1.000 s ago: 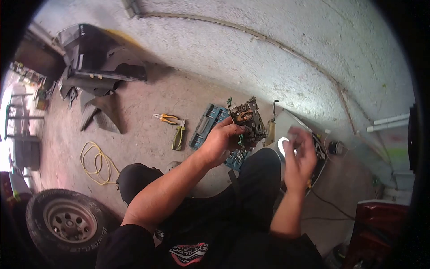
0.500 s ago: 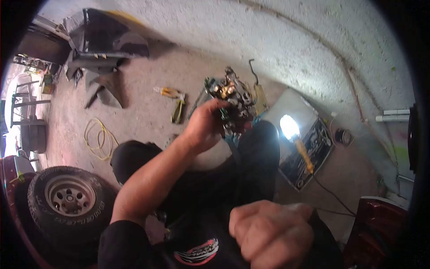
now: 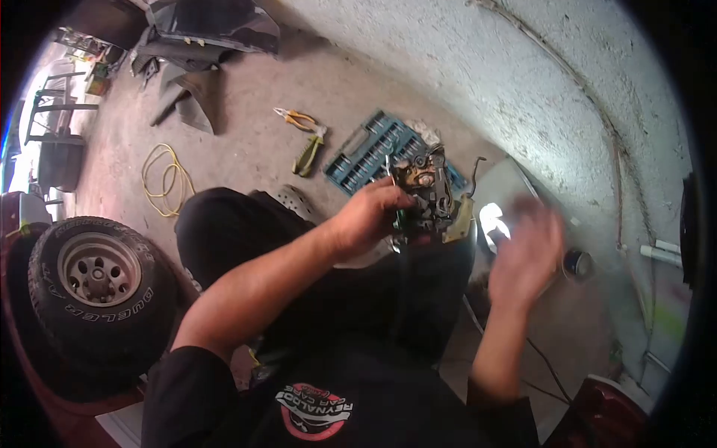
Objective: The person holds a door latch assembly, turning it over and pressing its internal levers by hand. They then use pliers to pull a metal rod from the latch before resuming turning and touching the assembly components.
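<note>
My left hand [image 3: 373, 213] is closed around a greasy metal mechanism [image 3: 426, 179] with levers and a yellowish plate, held over my right knee. A thin metal shaft with a green part, like a screwdriver, also shows at these fingers. My right hand [image 3: 526, 250] is raised to the right, its fingers smeared by motion, overlapping a glowing work lamp [image 3: 493, 222]. Just behind the mechanism lies an open blue socket set case [image 3: 347, 168] on the floor. A bent rod [image 3: 476, 168] sticks up beside the mechanism.
Orange-handled pliers [image 3: 301, 119] and green-handled pliers [image 3: 308, 155] lie on the concrete floor. A coiled yellow cord [image 3: 170, 179] is to the left, above a large tyre [image 3: 101, 287]. The rough white wall [image 3: 567, 112] runs along the right. A small round can [image 3: 576, 263] stands near it.
My right hand has swung from near my chest up and right, to the lamp. The mechanism now appears lower and farther right with my left hand, and the blue case shows. The view has shifted.
</note>
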The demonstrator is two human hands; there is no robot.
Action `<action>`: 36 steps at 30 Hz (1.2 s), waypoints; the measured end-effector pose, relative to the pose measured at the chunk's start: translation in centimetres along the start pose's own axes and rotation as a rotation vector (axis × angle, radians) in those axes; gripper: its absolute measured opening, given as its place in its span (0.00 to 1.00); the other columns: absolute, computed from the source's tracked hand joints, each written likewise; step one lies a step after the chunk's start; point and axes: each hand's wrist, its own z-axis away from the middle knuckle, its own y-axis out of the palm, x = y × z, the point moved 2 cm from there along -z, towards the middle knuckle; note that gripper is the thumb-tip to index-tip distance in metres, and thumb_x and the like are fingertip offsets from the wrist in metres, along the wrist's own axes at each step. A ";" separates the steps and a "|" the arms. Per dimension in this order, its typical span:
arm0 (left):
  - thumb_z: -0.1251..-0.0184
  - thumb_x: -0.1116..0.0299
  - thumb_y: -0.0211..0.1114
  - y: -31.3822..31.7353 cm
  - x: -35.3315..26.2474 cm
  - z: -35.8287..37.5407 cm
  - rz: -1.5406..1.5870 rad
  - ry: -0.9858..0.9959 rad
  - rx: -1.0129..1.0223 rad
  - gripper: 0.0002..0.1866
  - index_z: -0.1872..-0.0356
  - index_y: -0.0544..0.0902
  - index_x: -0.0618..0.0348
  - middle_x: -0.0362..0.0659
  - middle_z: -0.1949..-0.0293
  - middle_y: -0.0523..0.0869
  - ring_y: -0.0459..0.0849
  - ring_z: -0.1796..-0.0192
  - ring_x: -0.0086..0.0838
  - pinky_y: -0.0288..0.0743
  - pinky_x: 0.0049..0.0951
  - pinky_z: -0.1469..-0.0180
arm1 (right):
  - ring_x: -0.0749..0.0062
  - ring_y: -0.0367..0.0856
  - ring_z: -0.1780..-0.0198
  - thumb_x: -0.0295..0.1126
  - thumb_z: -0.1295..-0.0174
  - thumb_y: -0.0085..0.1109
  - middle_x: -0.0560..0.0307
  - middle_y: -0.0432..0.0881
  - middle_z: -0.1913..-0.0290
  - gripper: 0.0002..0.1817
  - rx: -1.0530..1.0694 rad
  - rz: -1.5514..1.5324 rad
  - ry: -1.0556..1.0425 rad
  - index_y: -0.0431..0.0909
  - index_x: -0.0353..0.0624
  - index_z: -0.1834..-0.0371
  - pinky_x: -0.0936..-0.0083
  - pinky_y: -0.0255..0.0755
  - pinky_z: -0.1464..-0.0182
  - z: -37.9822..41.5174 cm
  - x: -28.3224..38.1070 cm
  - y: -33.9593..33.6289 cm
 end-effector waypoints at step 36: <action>0.34 0.68 0.72 -1.2 -0.3 -1.3 -0.459 -0.147 0.329 0.36 0.28 0.67 0.64 0.47 0.44 0.84 0.80 0.42 0.32 0.73 0.35 0.37 | 0.48 0.85 0.42 0.53 0.28 0.51 0.40 0.79 0.37 0.35 0.545 -0.100 0.769 0.68 0.35 0.29 0.42 0.85 0.51 -2.2 -6.1 -1.4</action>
